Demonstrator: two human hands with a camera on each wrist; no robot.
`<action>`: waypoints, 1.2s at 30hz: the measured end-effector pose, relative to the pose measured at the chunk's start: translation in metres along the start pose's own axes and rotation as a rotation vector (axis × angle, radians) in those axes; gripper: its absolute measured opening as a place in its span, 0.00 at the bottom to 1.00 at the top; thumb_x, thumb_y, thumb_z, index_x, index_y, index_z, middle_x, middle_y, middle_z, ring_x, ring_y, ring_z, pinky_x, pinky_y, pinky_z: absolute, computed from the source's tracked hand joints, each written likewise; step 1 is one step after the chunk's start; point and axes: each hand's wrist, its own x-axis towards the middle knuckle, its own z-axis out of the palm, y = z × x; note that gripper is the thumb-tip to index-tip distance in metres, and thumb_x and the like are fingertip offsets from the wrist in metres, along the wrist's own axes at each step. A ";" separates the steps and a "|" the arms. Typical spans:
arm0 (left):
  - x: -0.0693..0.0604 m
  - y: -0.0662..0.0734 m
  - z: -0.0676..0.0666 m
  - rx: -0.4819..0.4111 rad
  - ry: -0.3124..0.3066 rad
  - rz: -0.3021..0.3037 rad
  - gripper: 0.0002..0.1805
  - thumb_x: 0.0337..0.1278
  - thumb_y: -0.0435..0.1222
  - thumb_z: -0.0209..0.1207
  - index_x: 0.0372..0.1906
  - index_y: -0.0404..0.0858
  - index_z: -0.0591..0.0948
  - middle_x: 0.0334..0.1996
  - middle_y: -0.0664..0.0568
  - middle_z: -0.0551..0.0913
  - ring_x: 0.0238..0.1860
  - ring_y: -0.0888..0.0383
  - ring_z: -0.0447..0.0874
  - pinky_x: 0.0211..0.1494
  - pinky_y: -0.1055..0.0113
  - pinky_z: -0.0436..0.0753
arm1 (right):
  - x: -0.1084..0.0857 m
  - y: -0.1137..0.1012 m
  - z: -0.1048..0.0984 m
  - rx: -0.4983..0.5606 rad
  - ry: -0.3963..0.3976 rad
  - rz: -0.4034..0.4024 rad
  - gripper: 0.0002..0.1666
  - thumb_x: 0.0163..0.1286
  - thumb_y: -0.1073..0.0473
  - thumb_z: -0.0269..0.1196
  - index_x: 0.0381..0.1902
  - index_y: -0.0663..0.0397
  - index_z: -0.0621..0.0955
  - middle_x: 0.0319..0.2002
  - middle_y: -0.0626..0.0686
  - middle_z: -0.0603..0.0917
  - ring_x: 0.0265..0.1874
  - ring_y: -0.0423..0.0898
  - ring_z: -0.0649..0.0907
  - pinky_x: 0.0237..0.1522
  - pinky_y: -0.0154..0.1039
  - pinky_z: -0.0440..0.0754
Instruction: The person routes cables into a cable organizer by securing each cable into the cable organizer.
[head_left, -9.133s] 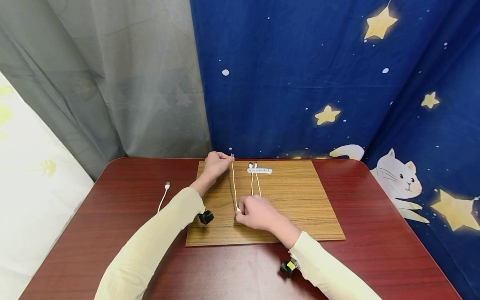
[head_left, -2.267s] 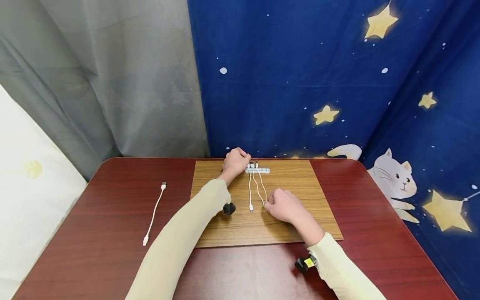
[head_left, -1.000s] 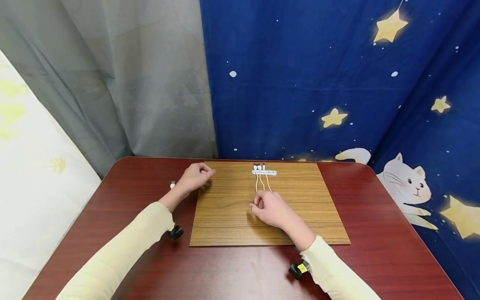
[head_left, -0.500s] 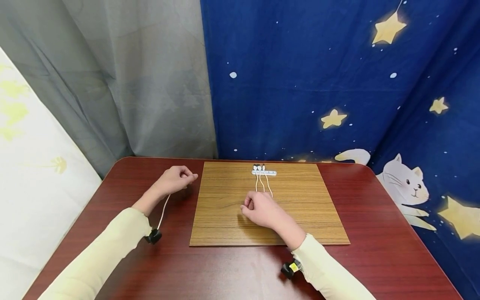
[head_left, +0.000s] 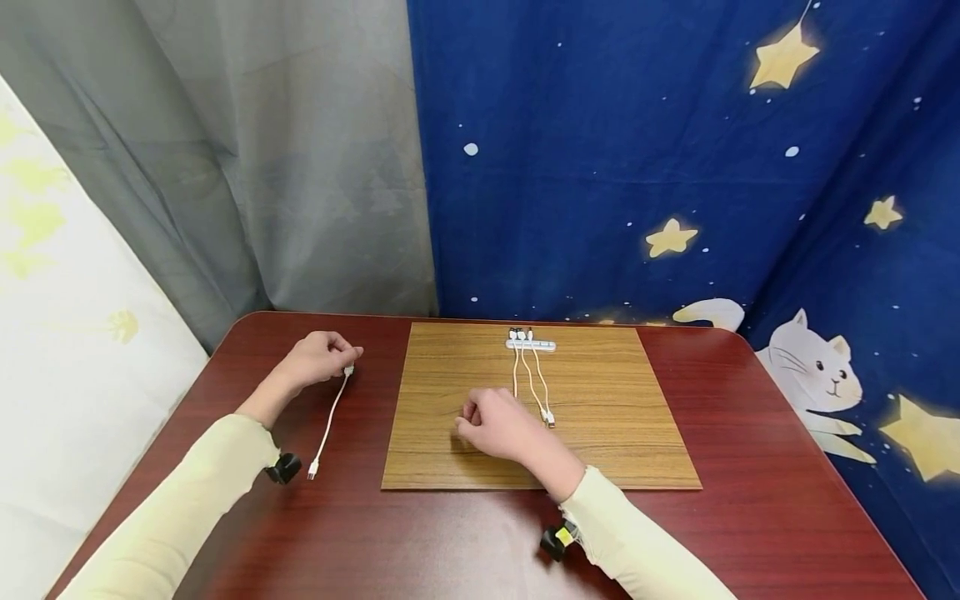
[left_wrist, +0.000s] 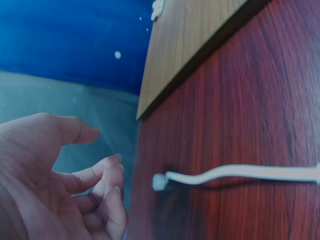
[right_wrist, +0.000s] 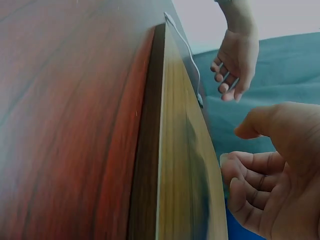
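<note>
One short white USB cable (head_left: 330, 419) lies on the red-brown tabletop, left of the wooden board (head_left: 438, 362). My left hand (head_left: 318, 358) hovers at the cable's far plug. In the left wrist view its thumb and loosely bent fingers (left_wrist: 114, 210) are apart, and the cable's plug (left_wrist: 159, 182) lies beyond them, untouched. Over the board's middle, my right hand (head_left: 501, 423) hangs loosely curled and holds nothing. A small white cable clip strip (head_left: 546, 346) sits near the board's back edge. Three white cables (head_left: 542, 379) run forward from its left part; my right hand partly hides one.
The table (head_left: 750, 467) extends around the board, whose raised edge shows in the right wrist view. A blue star-patterned curtain (head_left: 585, 150) and a grey curtain (head_left: 330, 167) hang behind the table's back edge.
Earlier both hands worked with a cable at the strip, which then held two cables and now holds three. Since then my left hand has moved left to the loose cable; my right hand drifted left.
</note>
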 end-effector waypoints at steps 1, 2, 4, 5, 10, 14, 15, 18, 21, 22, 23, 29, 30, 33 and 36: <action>0.000 -0.003 -0.001 0.005 0.002 -0.011 0.20 0.71 0.48 0.59 0.44 0.31 0.79 0.34 0.41 0.84 0.35 0.49 0.82 0.35 0.60 0.77 | 0.001 -0.003 0.002 -0.004 -0.004 0.000 0.11 0.67 0.53 0.66 0.27 0.46 0.77 0.21 0.41 0.77 0.20 0.38 0.75 0.25 0.36 0.75; 0.000 -0.006 -0.003 0.007 0.003 -0.021 0.20 0.71 0.48 0.59 0.44 0.31 0.80 0.34 0.42 0.83 0.35 0.49 0.82 0.35 0.60 0.77 | 0.002 -0.006 0.005 -0.005 -0.008 -0.003 0.11 0.67 0.53 0.66 0.27 0.45 0.77 0.21 0.41 0.77 0.20 0.38 0.75 0.25 0.37 0.75; -0.001 -0.011 -0.005 0.009 0.001 -0.039 0.21 0.71 0.48 0.59 0.45 0.31 0.80 0.33 0.42 0.83 0.34 0.49 0.81 0.35 0.60 0.77 | 0.005 -0.011 0.010 -0.016 -0.011 -0.015 0.11 0.67 0.53 0.66 0.26 0.45 0.77 0.20 0.41 0.76 0.20 0.38 0.75 0.25 0.36 0.74; -0.001 -0.013 -0.006 0.012 -0.001 -0.050 0.21 0.71 0.48 0.59 0.45 0.31 0.80 0.33 0.43 0.83 0.35 0.49 0.81 0.35 0.59 0.77 | 0.006 -0.015 0.012 -0.023 -0.017 -0.017 0.12 0.67 0.53 0.66 0.26 0.44 0.77 0.20 0.41 0.76 0.20 0.38 0.75 0.25 0.36 0.74; -0.001 -0.022 -0.013 0.017 -0.023 -0.091 0.21 0.71 0.48 0.59 0.45 0.30 0.80 0.29 0.46 0.81 0.32 0.50 0.79 0.34 0.59 0.77 | 0.013 -0.032 0.024 -0.046 -0.027 -0.059 0.13 0.67 0.52 0.66 0.24 0.43 0.77 0.20 0.41 0.75 0.20 0.38 0.74 0.26 0.35 0.72; 0.002 -0.029 -0.017 0.021 -0.038 -0.114 0.21 0.70 0.48 0.60 0.42 0.30 0.82 0.28 0.46 0.82 0.29 0.53 0.78 0.30 0.64 0.76 | 0.020 -0.046 0.037 -0.050 -0.019 -0.102 0.13 0.66 0.53 0.66 0.24 0.43 0.76 0.20 0.40 0.75 0.20 0.38 0.74 0.25 0.33 0.71; 0.002 -0.030 -0.017 0.024 -0.042 -0.115 0.22 0.69 0.48 0.60 0.41 0.30 0.82 0.29 0.46 0.82 0.29 0.54 0.77 0.29 0.65 0.76 | 0.022 -0.049 0.041 -0.058 -0.017 -0.112 0.13 0.67 0.52 0.66 0.24 0.43 0.76 0.20 0.40 0.74 0.21 0.37 0.74 0.24 0.33 0.71; 0.005 -0.031 -0.021 0.036 -0.052 -0.118 0.23 0.69 0.50 0.60 0.39 0.30 0.82 0.32 0.45 0.82 0.30 0.55 0.78 0.30 0.65 0.78 | 0.028 -0.064 0.053 -0.088 -0.029 -0.108 0.14 0.68 0.48 0.66 0.26 0.43 0.76 0.21 0.40 0.74 0.21 0.37 0.74 0.23 0.33 0.71; 0.007 -0.030 -0.025 0.053 -0.073 -0.126 0.25 0.68 0.52 0.60 0.37 0.30 0.82 0.30 0.45 0.81 0.28 0.56 0.77 0.30 0.65 0.78 | 0.033 -0.081 0.065 -0.140 -0.048 -0.102 0.16 0.69 0.44 0.66 0.26 0.42 0.76 0.22 0.39 0.74 0.22 0.37 0.74 0.23 0.34 0.71; 0.009 -0.029 -0.026 0.064 -0.084 -0.131 0.25 0.68 0.52 0.60 0.35 0.31 0.82 0.28 0.46 0.80 0.27 0.56 0.76 0.29 0.65 0.78 | 0.035 -0.086 0.069 -0.158 -0.055 -0.102 0.16 0.69 0.44 0.67 0.26 0.42 0.76 0.22 0.39 0.73 0.22 0.37 0.74 0.23 0.34 0.71; 0.010 -0.029 -0.027 0.078 -0.097 -0.136 0.25 0.68 0.53 0.60 0.33 0.32 0.81 0.26 0.47 0.79 0.26 0.57 0.75 0.28 0.66 0.77 | 0.037 -0.091 0.073 -0.176 -0.060 -0.105 0.17 0.69 0.43 0.67 0.26 0.42 0.76 0.22 0.39 0.73 0.22 0.37 0.74 0.23 0.34 0.71; 0.022 -0.025 -0.030 0.130 -0.176 -0.170 0.27 0.65 0.55 0.62 0.23 0.36 0.78 0.15 0.54 0.72 0.16 0.61 0.68 0.22 0.67 0.72 | 0.045 -0.116 0.092 -0.257 -0.100 -0.072 0.20 0.68 0.39 0.66 0.25 0.41 0.75 0.22 0.40 0.72 0.21 0.39 0.74 0.22 0.36 0.71; 0.023 -0.025 -0.030 0.131 -0.184 -0.178 0.27 0.65 0.55 0.62 0.22 0.36 0.78 0.15 0.54 0.72 0.16 0.62 0.68 0.22 0.67 0.72 | 0.047 -0.119 0.095 -0.265 -0.110 -0.056 0.21 0.68 0.38 0.66 0.24 0.41 0.74 0.22 0.40 0.72 0.21 0.39 0.74 0.21 0.37 0.71; 0.024 -0.026 -0.030 0.135 -0.196 -0.201 0.26 0.65 0.55 0.62 0.24 0.36 0.79 0.18 0.53 0.74 0.16 0.62 0.70 0.23 0.67 0.74 | 0.051 -0.127 0.103 -0.280 -0.136 -0.024 0.24 0.67 0.35 0.65 0.21 0.42 0.75 0.21 0.41 0.74 0.20 0.41 0.75 0.21 0.39 0.72; 0.024 -0.026 -0.030 0.138 -0.202 -0.211 0.26 0.65 0.55 0.62 0.25 0.36 0.79 0.18 0.53 0.75 0.16 0.62 0.70 0.23 0.68 0.75 | 0.054 -0.132 0.110 -0.298 -0.146 -0.002 0.27 0.67 0.32 0.65 0.18 0.41 0.76 0.21 0.43 0.75 0.21 0.43 0.77 0.22 0.40 0.74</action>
